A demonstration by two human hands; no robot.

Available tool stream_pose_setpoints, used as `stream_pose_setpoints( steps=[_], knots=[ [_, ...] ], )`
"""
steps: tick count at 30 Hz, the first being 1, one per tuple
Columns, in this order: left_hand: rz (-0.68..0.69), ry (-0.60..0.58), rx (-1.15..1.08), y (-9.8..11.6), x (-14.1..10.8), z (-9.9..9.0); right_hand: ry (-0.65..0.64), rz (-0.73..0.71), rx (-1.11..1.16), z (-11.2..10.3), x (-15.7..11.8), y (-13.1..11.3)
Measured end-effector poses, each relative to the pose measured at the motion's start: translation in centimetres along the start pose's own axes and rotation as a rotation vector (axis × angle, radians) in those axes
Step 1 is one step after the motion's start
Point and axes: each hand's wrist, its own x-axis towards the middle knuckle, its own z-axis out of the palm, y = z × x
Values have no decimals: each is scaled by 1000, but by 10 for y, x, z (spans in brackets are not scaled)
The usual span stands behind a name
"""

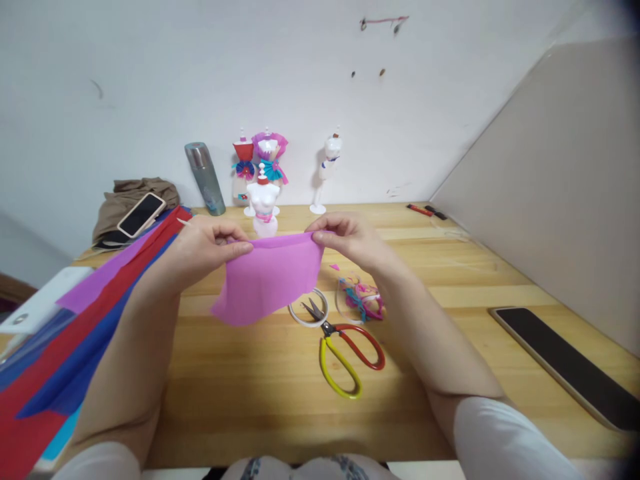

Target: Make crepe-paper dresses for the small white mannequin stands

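A piece of thin pink-purple fabric (270, 277) hangs between my two hands above the wooden table. My left hand (215, 245) pinches its top left edge between thumb and fingers. The top right corner is pinched in my right hand (345, 237). Below and right of the cloth lie scissors (327, 328) with one yellow and one red handle, their blades over a white ring (320, 293). Just behind the hands stands a small white mannequin (264, 200) with a pink band round its waist.
Dressed mini mannequins (270, 150), another mannequin (330, 160) and a bottle (205, 179) stand by the wall. Colourful scraps (363, 300) lie near my right forearm. Red and blue fabrics (75, 353) and a phone (141, 215) are left; a dark tablet (565, 363) is right.
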Motion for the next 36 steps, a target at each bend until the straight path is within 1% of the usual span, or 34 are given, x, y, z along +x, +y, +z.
stream_pose_setpoints(
  steps=[3, 7, 9, 13, 18, 20, 24, 26, 28, 32, 34, 36],
  knots=[
    [-19, -23, -31, 2, 1, -2, -46, 18, 28, -1, -1, -2],
    [-39, -141, -103, 5, 1, -6, -101, 40, 125, -4, 0, 1],
    [-35, -175, -129, 4, 2, -7, -128, 38, 186, -6, 1, 3],
    [-42, -142, -164, 2, 3, -5, -121, 64, 264, -8, 3, 7],
    [-128, -95, -203, 4, 4, 3, -104, 107, 305, -7, 3, 6],
    [-142, -71, -238, 6, 4, 6, -103, 114, 312, -7, 3, 5],
    [-91, -38, -336, 5, 4, 11, -102, 124, 350, -7, 2, 2],
    [-50, -61, -385, 4, 4, 13, -111, 126, 368, -7, 2, 1],
    [-29, -111, -429, 3, 4, 13, -136, 122, 393, -8, 2, 1],
    [-43, -215, -498, 2, 2, 12, -190, 93, 441, -10, 1, 2],
    [-37, -231, -518, 2, 2, 12, -208, 73, 442, -11, 1, 2],
    [-18, -223, -526, 3, 1, 12, -225, 50, 442, -11, 2, 3]
  ],
)
